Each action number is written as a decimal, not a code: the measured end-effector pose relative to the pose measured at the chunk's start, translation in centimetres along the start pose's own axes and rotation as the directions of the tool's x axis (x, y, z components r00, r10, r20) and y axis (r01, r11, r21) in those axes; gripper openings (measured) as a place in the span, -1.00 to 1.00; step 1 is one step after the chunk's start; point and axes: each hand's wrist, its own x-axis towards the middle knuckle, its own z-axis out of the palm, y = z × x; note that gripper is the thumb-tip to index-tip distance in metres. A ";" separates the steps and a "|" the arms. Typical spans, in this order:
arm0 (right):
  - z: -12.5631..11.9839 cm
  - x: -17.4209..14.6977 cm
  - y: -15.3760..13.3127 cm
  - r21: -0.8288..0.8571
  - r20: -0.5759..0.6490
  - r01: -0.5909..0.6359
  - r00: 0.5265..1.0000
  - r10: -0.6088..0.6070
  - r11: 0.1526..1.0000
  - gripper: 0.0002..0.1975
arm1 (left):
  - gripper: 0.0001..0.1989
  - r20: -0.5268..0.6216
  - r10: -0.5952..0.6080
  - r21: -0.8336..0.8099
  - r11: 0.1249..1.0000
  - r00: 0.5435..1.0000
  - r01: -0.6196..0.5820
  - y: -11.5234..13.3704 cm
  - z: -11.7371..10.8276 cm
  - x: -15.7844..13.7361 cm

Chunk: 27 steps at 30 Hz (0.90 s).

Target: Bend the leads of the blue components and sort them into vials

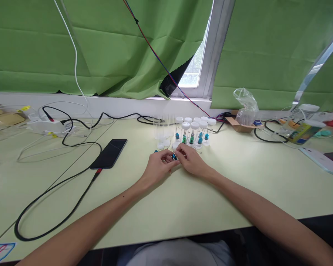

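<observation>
Just in front of a group of small clear containers, my two hands meet over the table. My left hand [160, 162] is closed, with thumb and fingers around a small blue piece [174, 157] that has a thin wire-like stem pointing up. My right hand [191, 159] is also closed, its thumb and fingertips pinched right beside that piece; what lies between them is hidden. Behind the hands stand several white-capped clear vials [194, 126], with blue or green pieces on thin stems inside. To their left are several clear tubes [161, 129] without white caps. Another blue bit [155, 151] shows by my left fingers.
A black phone [108, 153] with a looping black cable [30, 207] lies left. Farther back is a white power strip [47, 125]. On the right are a cardboard box [240, 125] with a plastic bag [246, 107], a labelled jar [305, 132] and a pale phone-like slab [320, 160].
</observation>
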 end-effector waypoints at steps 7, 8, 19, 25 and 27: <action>-0.1 0.0 0.4 -0.099 0.032 0.114 0.993 -0.112 0.988 -0.81 | -0.76 0.028 0.012 0.005 1.000 1.000 -0.013 -0.4 -0.1 0.1; -0.2 0.0 0.4 -0.117 0.038 0.134 0.991 -0.131 0.984 -0.81 | -0.76 0.032 0.015 0.006 1.000 0.999 -0.015 -0.4 -0.1 0.1; -0.1 0.1 0.6 -0.112 0.044 0.121 0.992 -0.117 0.986 -0.81 | -0.78 0.053 0.009 -0.024 1.000 0.999 -0.007 -0.7 0.0 0.2; -0.1 0.0 0.5 0.008 0.057 0.005 0.998 -0.006 1.000 -0.79 | -0.78 0.057 0.010 -0.027 1.000 0.998 -0.009 -0.6 0.0 0.2; -0.1 0.0 0.4 0.042 0.062 -0.021 0.998 0.019 0.999 -0.77 | -0.78 0.059 0.016 -0.017 1.000 0.998 -0.015 -0.5 0.0 0.1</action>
